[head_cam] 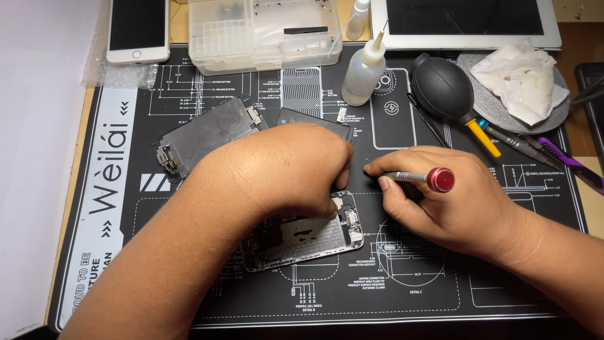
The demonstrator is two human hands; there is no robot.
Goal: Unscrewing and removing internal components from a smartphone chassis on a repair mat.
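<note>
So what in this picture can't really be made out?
All in the head view:
- Screwdriver tip: hidden behind the right hand.
- Upper part of the opened phone: covered by the left hand.
- What the left hand's fingertips touch: hidden under the hand itself.
- Tablet and white phone: cut off by the top edge.
- Parts tray contents: too small.

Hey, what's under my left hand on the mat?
The left hand rests on an opened phone housing whose lower part shows; the upper part and anything the fingers pinch are covered.
</note>
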